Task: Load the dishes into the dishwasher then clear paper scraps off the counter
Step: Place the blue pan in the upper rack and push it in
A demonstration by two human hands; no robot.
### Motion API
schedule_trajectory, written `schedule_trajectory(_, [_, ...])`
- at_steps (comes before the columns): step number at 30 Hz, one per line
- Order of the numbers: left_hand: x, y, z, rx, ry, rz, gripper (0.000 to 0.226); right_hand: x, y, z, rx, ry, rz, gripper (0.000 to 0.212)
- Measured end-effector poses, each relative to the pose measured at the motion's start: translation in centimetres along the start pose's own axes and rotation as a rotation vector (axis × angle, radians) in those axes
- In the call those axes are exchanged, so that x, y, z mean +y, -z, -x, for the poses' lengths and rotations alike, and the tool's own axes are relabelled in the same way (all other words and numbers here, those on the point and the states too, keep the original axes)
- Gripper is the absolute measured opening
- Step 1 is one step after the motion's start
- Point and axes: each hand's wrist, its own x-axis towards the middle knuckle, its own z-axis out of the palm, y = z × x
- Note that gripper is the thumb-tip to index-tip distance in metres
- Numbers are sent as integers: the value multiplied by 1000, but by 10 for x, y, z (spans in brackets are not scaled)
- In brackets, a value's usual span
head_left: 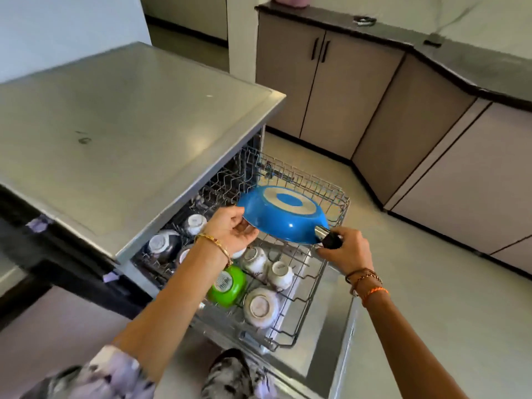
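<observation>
A blue frying pan (283, 216) is held upside down above the pulled-out wire rack (319, 194) of the dishwasher. My right hand (347, 250) grips its black handle at the right. My left hand (233, 228) holds the pan's left rim from below. Lying upside down in the rack beneath are a green bowl (229, 285), several white bowls and cups (262, 308) and a dark bowl (162, 244). The far right part of the rack is bare wire.
The dishwasher's grey top (121, 122) spreads out at the left. Its open door (331, 341) lies flat under the rack. Beige cabinets (331, 90) with a dark counter (460, 61) line the back and right walls. Light floor (431, 283) lies to the right.
</observation>
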Motion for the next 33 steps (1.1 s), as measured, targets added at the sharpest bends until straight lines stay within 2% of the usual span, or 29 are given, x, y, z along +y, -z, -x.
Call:
schedule_trajectory(4, [3,4,-40,123,9,-167,18,10,-23,-25,-75,-6,33,32])
schedule_trajectory(6, [3,7,-60,152,19,-179,15,12,-32,-43,-110,23,69,32])
schedule_trajectory(13, [35,3,-130,198,-60,26,19,0,-75,-127,-230,153,251,45])
schedule_trajectory(18, [60,6,-181,197,-103,161,17,-5,-121,-188,-308,221,285,49])
schedule_trajectory(23, [76,12,-226,240,-72,290,19,-1,-161,-234,-417,260,301,50])
schedule_trajectory(27, [70,11,-250,201,3,217,18,19,-170,-257,-385,205,312,53])
schedule_trajectory(33, [51,8,-269,225,-4,64,9,31,-185,-261,-394,99,477,51])
